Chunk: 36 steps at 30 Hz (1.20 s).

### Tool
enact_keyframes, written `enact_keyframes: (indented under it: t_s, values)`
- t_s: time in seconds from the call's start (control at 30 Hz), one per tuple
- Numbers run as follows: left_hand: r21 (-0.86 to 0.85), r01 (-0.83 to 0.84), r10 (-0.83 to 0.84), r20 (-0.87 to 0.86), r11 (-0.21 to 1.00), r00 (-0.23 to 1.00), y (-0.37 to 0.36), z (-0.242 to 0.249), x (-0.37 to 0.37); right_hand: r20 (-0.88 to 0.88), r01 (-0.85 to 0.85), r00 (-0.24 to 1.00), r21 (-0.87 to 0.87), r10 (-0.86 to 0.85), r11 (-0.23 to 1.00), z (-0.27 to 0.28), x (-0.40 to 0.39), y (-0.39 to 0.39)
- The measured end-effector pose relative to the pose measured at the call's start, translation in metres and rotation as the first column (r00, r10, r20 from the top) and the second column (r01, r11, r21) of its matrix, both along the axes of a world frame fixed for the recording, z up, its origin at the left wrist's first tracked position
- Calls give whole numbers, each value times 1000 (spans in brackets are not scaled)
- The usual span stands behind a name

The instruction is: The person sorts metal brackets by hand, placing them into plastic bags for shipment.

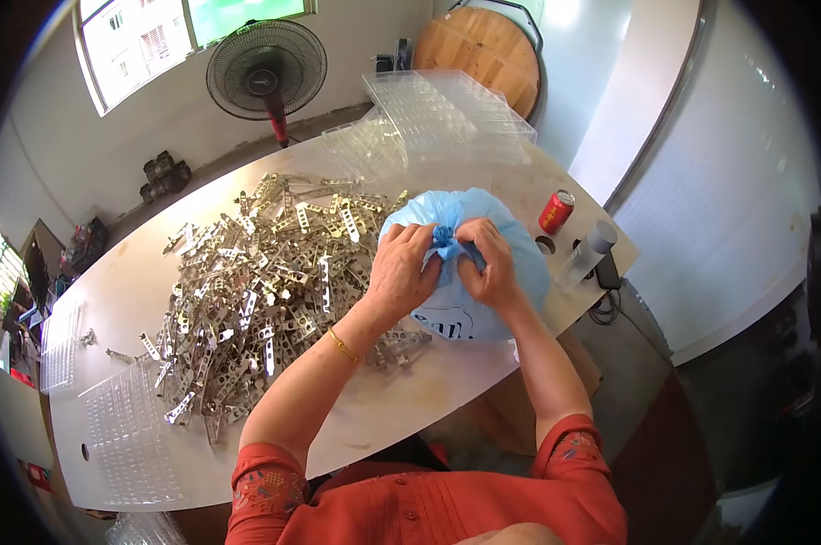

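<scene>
A light blue plastic bag (515, 259), full and rounded, rests on the table in front of me. Its neck is gathered into a twisted knot at the top. My left hand (404, 265) pinches the knot from the left, fingers closed on the plastic. From the right, my right hand (487, 263) grips the other side of the knot, with thumb and fingers pressed together. Dark printed letters show on the bag's lower front. Left of the bag lies a big heap of flat metal strips with holes (265, 291). What the bag contains is hidden.
Clear plastic trays (437, 109) are stacked at the table's far end, and another clear tray (133, 436) lies at the near left. A red can (557, 212) and a clear bottle (585, 257) stand right of the bag. Behind the table is a fan (265, 82).
</scene>
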<state>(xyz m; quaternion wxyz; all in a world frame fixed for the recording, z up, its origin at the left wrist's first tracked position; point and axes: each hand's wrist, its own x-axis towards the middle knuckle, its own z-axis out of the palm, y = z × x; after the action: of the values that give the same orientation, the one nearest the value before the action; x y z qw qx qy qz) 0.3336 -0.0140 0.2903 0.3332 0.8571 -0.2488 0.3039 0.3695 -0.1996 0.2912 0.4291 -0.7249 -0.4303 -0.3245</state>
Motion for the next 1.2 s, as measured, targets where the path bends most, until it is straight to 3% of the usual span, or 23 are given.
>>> enact_keyframes:
  t_s: [0.17, 0.4, 0.53, 0.57, 0.63, 0.67, 0.77, 0.8, 0.93, 1.0, 1.03, 1.1, 1.13, 1.2]
  values:
    - [19, -64, 65, -54, 998, 996, -2, 0, 1, 86, 97, 992, -96, -89, 991, 32, -42, -4]
    - [-144, 47, -64, -115, 988, 991, -1, 10, -3, 65, 183, 982, -118, -177, 976, 23, -46, -2]
    - [-224, 208, -227, -60, 952, 972, -1, 21, -3, -30, 129, 991, -18, -130, 991, 25, -50, -2]
    - [-229, 204, -223, -61, 952, 973, -1, 23, -3, -67, 101, 993, 17, -99, 995, 25, -51, -2]
    - [-4, 217, -216, -68, 976, 974, 0, 25, -3, -131, 71, 989, 66, -62, 995, 27, -52, -3]
    - [29, 221, -217, -96, 975, 971, 0, 22, 0, -193, 51, 981, 121, -26, 991, 28, -53, -4]
    - [29, 175, -172, -82, 984, 982, -2, 18, 7, -343, 127, 939, 266, -29, 955, 32, -55, -7]
    - [24, 171, -168, -97, 985, 981, -2, 18, 7, -359, 73, 931, 365, 68, 928, 30, -50, -7]
    - [32, 134, -129, -134, 990, 983, -3, 19, 12, -354, 55, 930, 393, 96, 918, 33, -59, -12]
    - [26, 49, -45, -154, 998, 987, -4, 11, 12, -198, 400, 911, 217, -361, 891, 24, -98, -36]
    - [-29, 52, -56, -145, 998, 988, -3, 9, 11, -211, 417, 902, 198, -377, 887, 12, -114, -50]
    - [-95, 57, -67, -104, 994, 992, -1, 2, 16, -330, 605, 726, -108, -603, 789, -20, -140, -79]
    - [-130, 54, -66, -90, 990, 994, -1, 4, 15, -327, 607, 724, -115, -607, 786, -38, -148, -89]
    - [-204, 44, -68, -112, 978, 991, -2, 6, 18, -280, 566, 643, -454, -713, 689, -74, -159, -102]
